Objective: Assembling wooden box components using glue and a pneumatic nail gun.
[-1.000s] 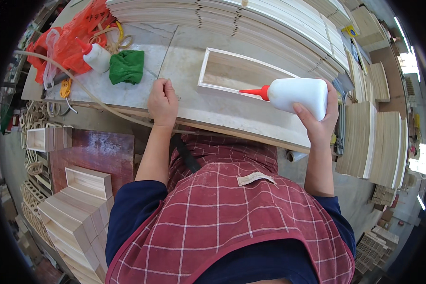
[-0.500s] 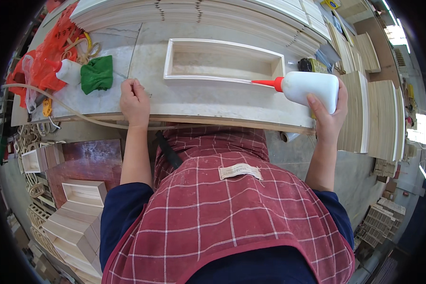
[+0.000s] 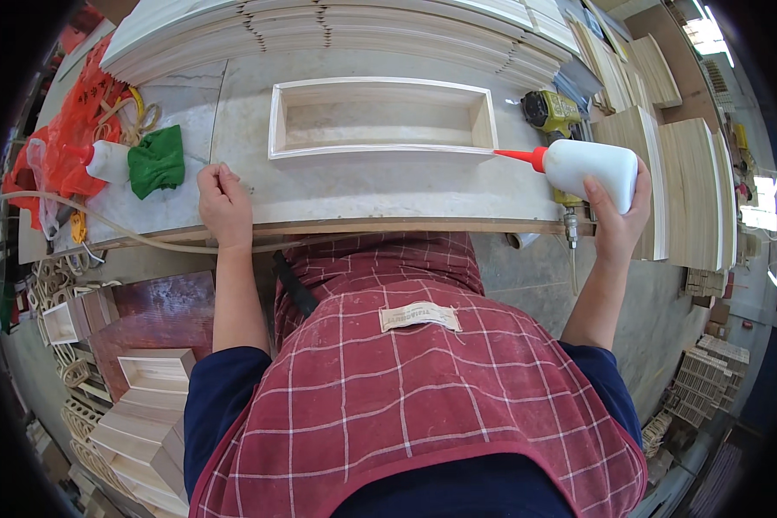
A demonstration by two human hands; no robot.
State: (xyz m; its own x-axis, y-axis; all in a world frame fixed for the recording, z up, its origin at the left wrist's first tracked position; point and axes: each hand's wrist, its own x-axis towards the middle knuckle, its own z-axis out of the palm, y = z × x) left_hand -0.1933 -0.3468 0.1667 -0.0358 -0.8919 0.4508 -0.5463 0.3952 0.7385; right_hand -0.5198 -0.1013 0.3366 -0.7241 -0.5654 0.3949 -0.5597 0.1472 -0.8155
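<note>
My right hand (image 3: 620,210) grips a white glue bottle (image 3: 591,173), tilted on its side with its red nozzle pointing left. The nozzle tip is at the near right corner of a long, open wooden box frame (image 3: 380,151), whose pale rim faces up on the worktable. A thin whitish line shows along the near rim. My left hand (image 3: 224,205) rests at the table's near edge, left of the frame, its fingers curled into a loose fist with nothing visible in them.
Stacked thin boards (image 3: 337,34) line the table's back, with more panels (image 3: 695,190) at right. A yellow-green air nailer (image 3: 551,112) lies behind the bottle. At left are a green cloth (image 3: 157,161), a second glue bottle (image 3: 108,161) and red plastic bags (image 3: 78,129). Finished boxes (image 3: 155,369) sit lower left.
The nozzle tip has moved right along the near rim to the frame's corner. My left hand keeps its curled shape at the table edge. The whole view has shifted slightly, showing more of the nailer.
</note>
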